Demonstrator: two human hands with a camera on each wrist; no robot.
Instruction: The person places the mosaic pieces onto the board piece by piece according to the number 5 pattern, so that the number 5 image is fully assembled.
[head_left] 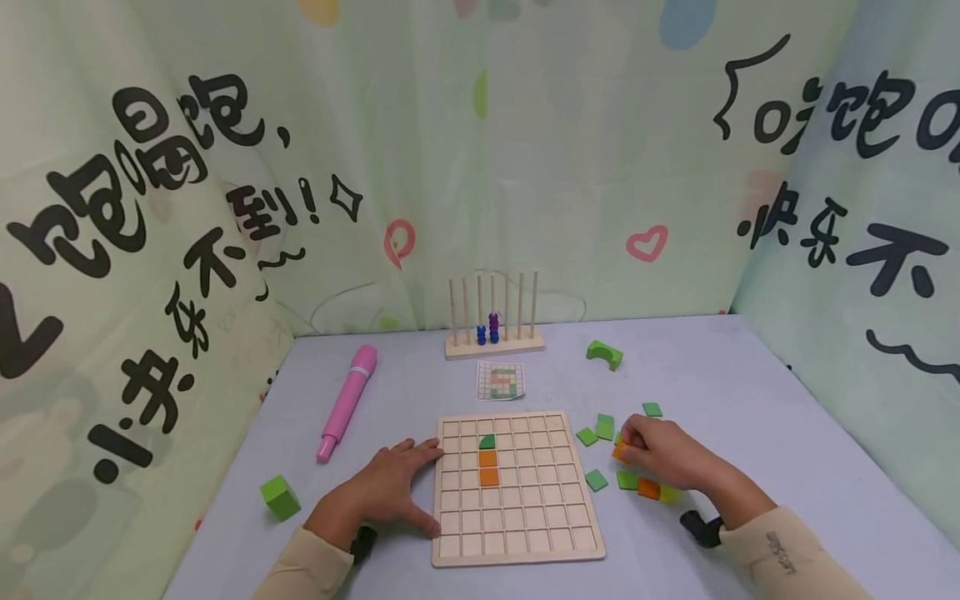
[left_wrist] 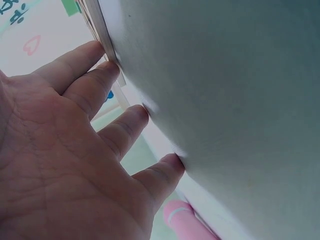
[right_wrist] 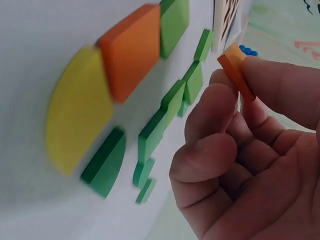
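Orange tile [right_wrist: 236,71] observed pinched between thumb and fingers of right hand [head_left: 663,454]; left hand [head_left: 390,483], fingers spread, touches left edge of wooden grid board [head_left: 519,497].

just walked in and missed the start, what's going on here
A person is handling small colored pieces beside a wooden grid board. Their right hand pinches an orange tile, while the left hand rests against the board's left edge. On the board, a green piece and two orange squares sit in one column. More loose pieces lie to the right of it, and a small printed card lies beyond it.
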